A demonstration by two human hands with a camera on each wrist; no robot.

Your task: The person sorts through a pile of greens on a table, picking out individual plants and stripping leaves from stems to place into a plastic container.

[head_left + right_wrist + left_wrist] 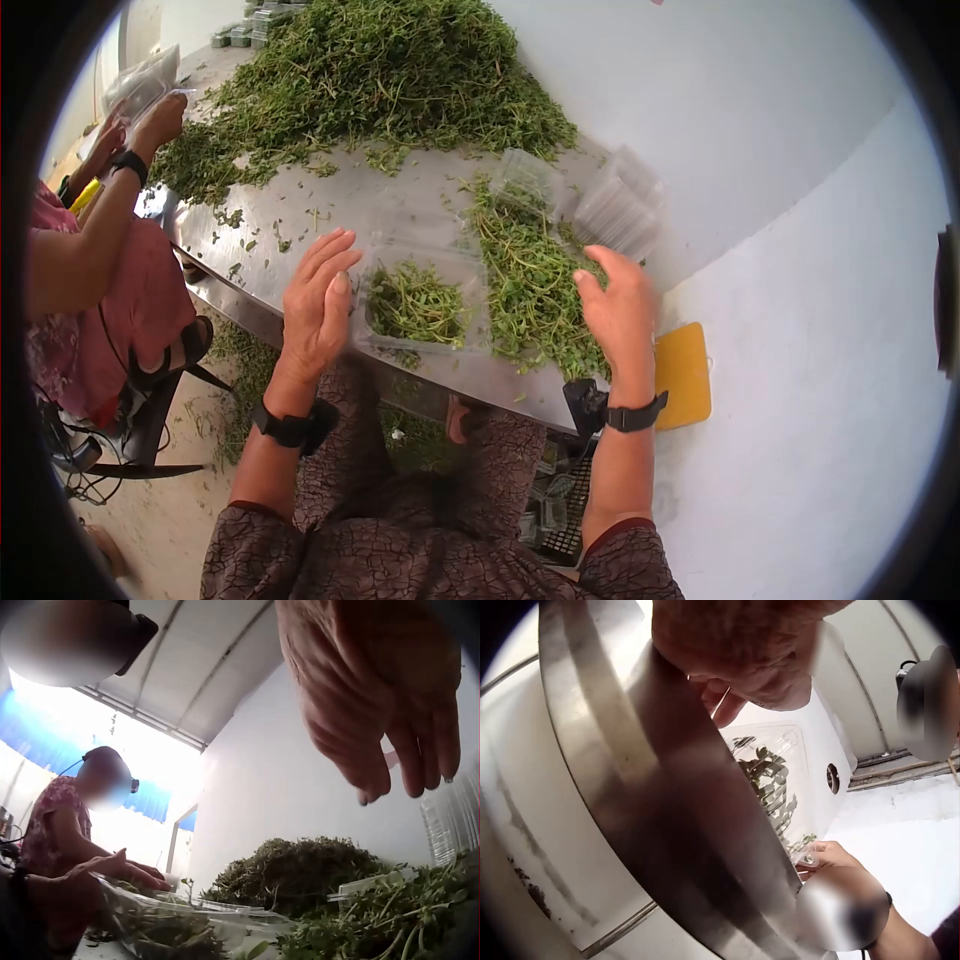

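Observation:
A clear plastic clamshell box (476, 300) stands near the table's front edge, its lid raised at the back, with leafy green stems (415, 308) inside. My left hand (320, 305) is held just left of the box, fingers fairly straight and nothing in them. In the right wrist view that left hand (82, 889) shows beside the box (232, 919). Over the right end of a loose pile of cut greens (530, 275) hovers my right hand (620, 310), thumb and forefinger apart, palm empty. Its fingers (409, 761) point down in the right wrist view.
A large heap of greens (390, 80) covers the back of the metal table (345, 195). Stacked clear boxes (622, 205) and another clear box (525, 180) stand at the right, by the white wall. Another person (110, 270) sits at the left. A yellow board (683, 375) leans against the wall.

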